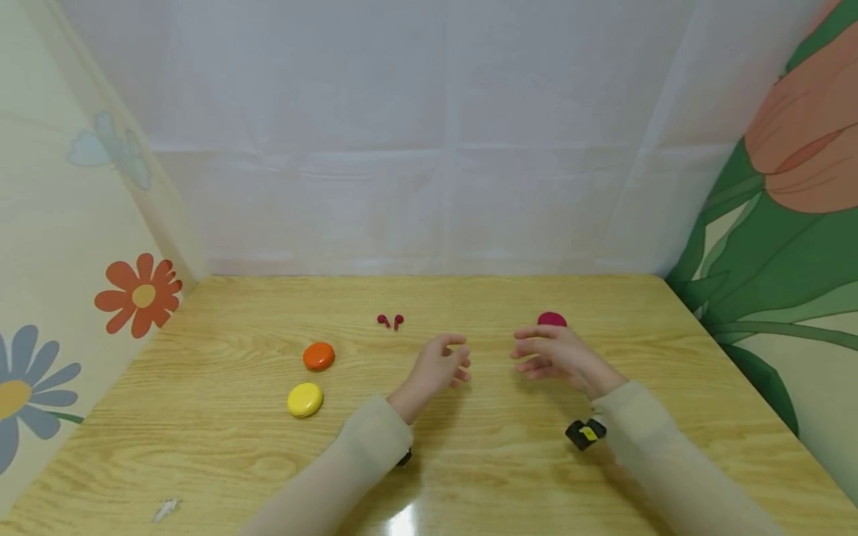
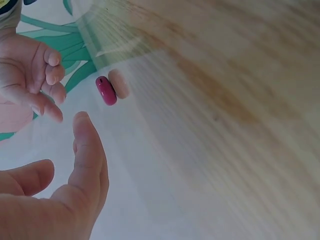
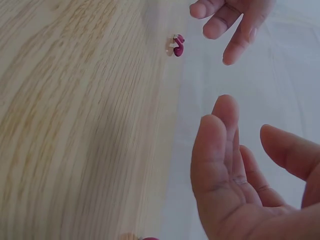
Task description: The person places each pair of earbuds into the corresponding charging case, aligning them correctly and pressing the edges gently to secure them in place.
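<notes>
My left hand [image 1: 439, 365] hovers over the middle of the wooden table, its fingers loosely bent with nothing in them. Facing it, my right hand [image 1: 556, 353] also hangs above the tabletop, fingers relaxed and holding nothing. Just behind the right hand lies a round dark-pink case [image 1: 552, 318], partly hidden by it in the head view; the left wrist view shows this case [image 2: 106, 90] from the side. Two dark-pink earbuds [image 1: 391, 321] lie side by side beyond the left hand. To the left are an orange round case [image 1: 318, 356] and a yellow round case [image 1: 304, 400].
The wooden table [image 1: 221, 447] meets a white cloth backdrop [image 1: 429, 208] at its far edge. Flower-patterned panels [image 1: 137, 298] flank both sides. A small whitish scrap [image 1: 165, 509] lies near the front left. A black strap device [image 1: 585, 433] is on the right wrist.
</notes>
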`<state>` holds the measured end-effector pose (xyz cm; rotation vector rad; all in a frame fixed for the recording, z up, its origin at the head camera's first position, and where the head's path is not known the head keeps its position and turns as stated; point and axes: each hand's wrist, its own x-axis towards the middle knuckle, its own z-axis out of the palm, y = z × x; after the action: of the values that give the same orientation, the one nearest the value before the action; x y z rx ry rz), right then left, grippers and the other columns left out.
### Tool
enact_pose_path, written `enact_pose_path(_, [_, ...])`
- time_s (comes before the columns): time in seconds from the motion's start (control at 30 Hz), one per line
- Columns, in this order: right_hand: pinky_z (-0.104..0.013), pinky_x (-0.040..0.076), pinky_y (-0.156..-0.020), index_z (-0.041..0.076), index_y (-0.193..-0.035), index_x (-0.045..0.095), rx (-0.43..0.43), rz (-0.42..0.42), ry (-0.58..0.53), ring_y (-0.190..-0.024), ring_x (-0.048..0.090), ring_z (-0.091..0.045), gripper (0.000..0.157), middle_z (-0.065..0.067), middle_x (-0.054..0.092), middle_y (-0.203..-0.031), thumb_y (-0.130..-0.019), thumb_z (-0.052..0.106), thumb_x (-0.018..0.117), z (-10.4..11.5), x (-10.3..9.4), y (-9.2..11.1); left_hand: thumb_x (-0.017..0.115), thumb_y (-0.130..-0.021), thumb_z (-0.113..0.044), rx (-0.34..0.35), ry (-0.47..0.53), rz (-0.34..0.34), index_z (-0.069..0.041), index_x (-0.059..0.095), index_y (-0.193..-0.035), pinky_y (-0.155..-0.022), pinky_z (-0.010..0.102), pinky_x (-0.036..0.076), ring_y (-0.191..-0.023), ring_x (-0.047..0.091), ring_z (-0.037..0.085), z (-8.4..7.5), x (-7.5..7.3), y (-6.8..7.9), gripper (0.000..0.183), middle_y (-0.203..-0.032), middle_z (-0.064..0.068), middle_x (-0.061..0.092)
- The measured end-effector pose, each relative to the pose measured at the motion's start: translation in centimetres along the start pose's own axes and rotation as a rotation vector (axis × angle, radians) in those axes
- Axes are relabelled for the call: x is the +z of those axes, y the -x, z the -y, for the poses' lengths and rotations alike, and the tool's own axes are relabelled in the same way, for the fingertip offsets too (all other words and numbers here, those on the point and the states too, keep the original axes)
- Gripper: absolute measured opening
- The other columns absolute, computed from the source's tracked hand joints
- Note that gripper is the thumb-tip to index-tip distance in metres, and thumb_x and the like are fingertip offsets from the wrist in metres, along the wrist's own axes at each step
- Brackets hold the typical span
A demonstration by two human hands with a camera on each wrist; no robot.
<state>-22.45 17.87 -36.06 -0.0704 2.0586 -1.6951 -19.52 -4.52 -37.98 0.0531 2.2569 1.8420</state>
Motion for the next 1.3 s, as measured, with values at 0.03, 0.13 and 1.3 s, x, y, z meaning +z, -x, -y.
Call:
enact_pose_path(0.03, [-0.024,0.059,-0.066,-0.013,-0.146,0.034,0.002,-0.006,0.005,-0.073,0.072,-0.009,0.055,0.004,0.071,-0.089,-0.102,0.013,0.054,0.0,-0.1,0.0,0.050,-0.105,-0.013,-0.001,-0.004,0.004,0.007,0.048,-0.139,-0.066,0.031,0.058,-0.081,0.072,0.032,0.0,0.0,0.0,0.040,-0.104,0.026,0.068])
enact_pose_path(0.13, [-0.024,0.059,-0.067,-0.012,-0.146,0.034,0.005,-0.022,0.021,-0.075,0.072,-0.010,0.055,0.003,0.071,-0.090,-0.102,0.015,0.054,-0.2,-0.4,0.1,0.050,-0.105,-0.013,0.001,-0.016,0.019,0.006,0.048,-0.139,-0.067,0.032,0.058,-0.085,0.073,0.034,0.0,0.2,-0.2,0.039,-0.103,0.024,0.068])
enact_pose_path(1.3, [-0.025,0.059,-0.067,-0.014,-0.147,0.029,0.042,-0.059,0.017,-0.074,0.072,-0.009,0.057,0.006,0.071,-0.088,-0.104,0.015,0.052,-1.1,-3.1,0.9,0.052,-0.104,-0.010,-0.033,0.001,0.062,0.004,0.052,-0.137,-0.059,0.023,0.051,-0.079,0.072,0.029,-0.5,3.0,-1.9,0.037,-0.098,0.019,0.069])
